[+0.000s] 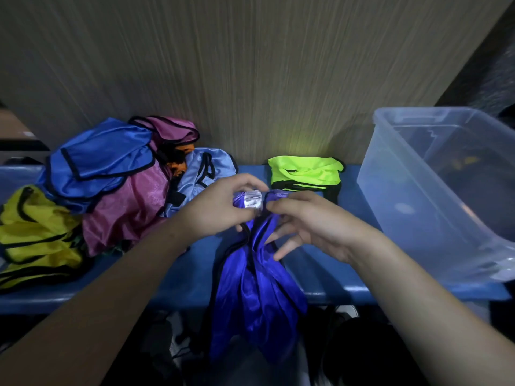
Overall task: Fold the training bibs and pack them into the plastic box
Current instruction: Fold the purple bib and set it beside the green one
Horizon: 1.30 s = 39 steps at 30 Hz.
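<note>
Both my hands are at centre frame holding one purple bib [257, 288] up by its top edge. My left hand [220, 208] pinches the hem right by the white label [252, 200], fingers curled round the cloth. My right hand [303, 222] pinches the hem just beside it with thumb and forefinger; the other fingers spread loose against the fabric. The rest of the bib hangs toward 6 o'clock, over the front edge of the blue bench [181, 277].

Folded neon green bib [305, 172] on the bench at 1 o'clock, against the wooden wall [250, 65]. Clear plastic box [434, 196] at 3 o'clock, just beside the green one; can't tell what is inside it.

Unfolded pile at 9–10 o'clock: blue bib [100, 160] on top, pink bib [131, 210] under it, yellow bib [36, 235] far left, pale blue bib [203, 169] nearest my left hand.
</note>
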### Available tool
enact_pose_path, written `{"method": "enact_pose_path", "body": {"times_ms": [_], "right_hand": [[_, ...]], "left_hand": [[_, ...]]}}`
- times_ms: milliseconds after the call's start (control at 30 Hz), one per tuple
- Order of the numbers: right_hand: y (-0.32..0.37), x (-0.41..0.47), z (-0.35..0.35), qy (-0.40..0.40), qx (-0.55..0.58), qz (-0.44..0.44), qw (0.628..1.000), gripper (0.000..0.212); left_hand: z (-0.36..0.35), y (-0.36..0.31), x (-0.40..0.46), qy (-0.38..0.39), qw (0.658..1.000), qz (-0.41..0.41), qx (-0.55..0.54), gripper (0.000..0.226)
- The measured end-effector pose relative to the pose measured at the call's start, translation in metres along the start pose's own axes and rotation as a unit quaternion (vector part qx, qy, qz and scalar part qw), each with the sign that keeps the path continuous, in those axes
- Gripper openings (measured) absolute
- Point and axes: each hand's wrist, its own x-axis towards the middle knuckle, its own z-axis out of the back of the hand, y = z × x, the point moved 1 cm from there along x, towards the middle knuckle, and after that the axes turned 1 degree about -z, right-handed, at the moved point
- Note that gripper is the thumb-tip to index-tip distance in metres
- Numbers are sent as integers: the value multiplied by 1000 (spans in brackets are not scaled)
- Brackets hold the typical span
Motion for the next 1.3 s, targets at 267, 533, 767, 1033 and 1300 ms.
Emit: {"method": "enact_pose_path", "body": {"times_ms": [267, 533, 767, 1033, 1300], "right_hand": [[-9, 3, 1, 12, -41, 30, 999, 69], [-10, 12, -4, -98, -251, 118, 956, 56], [-5, 9, 0, -153, -371, 96, 911, 29], [-9, 14, 2, -221, -517, 148, 813, 49], [-17, 19, 10, -52, -274, 140, 950, 41]], "left_hand": [[0, 0, 1, 6, 999, 22, -40, 46], [1, -1, -1, 52, 998, 0, -37, 39], [4, -11, -12, 152, 986, -13, -73, 36], [1, -14, -11, 130, 986, 3, -102, 23], [8, -11, -9, 99, 994, -23, -31, 17]]}}
